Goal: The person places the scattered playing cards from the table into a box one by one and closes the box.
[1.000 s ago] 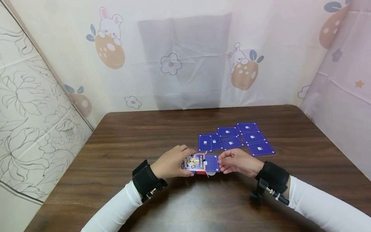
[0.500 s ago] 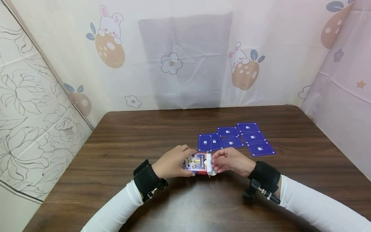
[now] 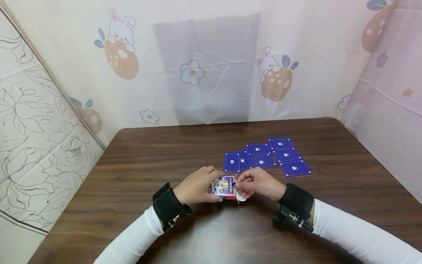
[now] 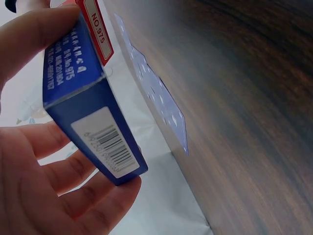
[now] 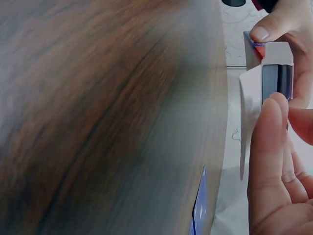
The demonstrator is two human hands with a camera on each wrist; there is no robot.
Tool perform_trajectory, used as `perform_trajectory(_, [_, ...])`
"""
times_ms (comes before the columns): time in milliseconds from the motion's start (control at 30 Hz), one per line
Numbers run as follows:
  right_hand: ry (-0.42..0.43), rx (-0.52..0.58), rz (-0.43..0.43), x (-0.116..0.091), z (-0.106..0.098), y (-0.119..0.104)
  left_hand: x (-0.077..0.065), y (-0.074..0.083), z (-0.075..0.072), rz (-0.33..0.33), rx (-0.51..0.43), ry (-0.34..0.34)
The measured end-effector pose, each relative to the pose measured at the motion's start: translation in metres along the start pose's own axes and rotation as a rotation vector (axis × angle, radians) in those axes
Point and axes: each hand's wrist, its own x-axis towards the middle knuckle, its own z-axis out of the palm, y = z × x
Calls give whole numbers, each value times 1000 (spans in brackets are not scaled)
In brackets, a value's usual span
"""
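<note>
My left hand (image 3: 197, 187) holds the card box (image 3: 222, 185), thumb along one edge and fingers under the other side. A barcode end of this blue box (image 4: 105, 142) faces the left wrist view. My right hand (image 3: 258, 183) is at the box's uncovered end. In the right wrist view its extended fingertips (image 5: 276, 103) touch the opening, with the thumb tip close beside them. A pale end flap (image 5: 250, 105) hangs out from the mouth, and the edges of the cards (image 5: 271, 81) show inside. No card sticks out of the box in the head view.
Several blue-backed playing cards (image 3: 295, 168) lie face down on the brown wooden table (image 3: 158, 150), just beyond the hands, some overlapping. A printed curtain (image 3: 191, 44) hangs behind the table's far edge. Both wrists wear black straps (image 3: 298, 201).
A blue card that stuck out of the box has gone inside as my right hand moved left to the opening. My left hand keeps its hold. The cards on the table lie as before.
</note>
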Motion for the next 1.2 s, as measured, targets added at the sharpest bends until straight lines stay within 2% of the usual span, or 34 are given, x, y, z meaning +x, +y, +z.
perform_trajectory(133, [11, -115, -49, -5, -9, 0, -1, -2, -1, -10, 3, -7])
perform_trajectory(267, [31, -396, -177, -14, -28, 1, -3, -4, -3, -33, 14, -23])
perform_trajectory(367, [43, -632, -271, -23, -50, 2, -5, -5, -3, -44, 29, -31])
perform_trajectory(467, [40, -827, -317, -29, -75, 4, -6, -7, -2, -45, 23, -29])
perform_trajectory(567, [25, -957, -316, -34, -98, 9, -7, -9, -1, -43, 13, -21])
perform_trajectory(833, [50, -1038, -75, -43, -140, 32, -7, -10, -3, -32, -5, -14])
perform_trajectory(1000, [59, -1064, -32, -44, -157, 43, -8, -10, -3, -40, -4, -17])
perform_trajectory(1200, [69, -1068, -6, -42, -173, 46, -8, -13, -3, -44, -1, -17])
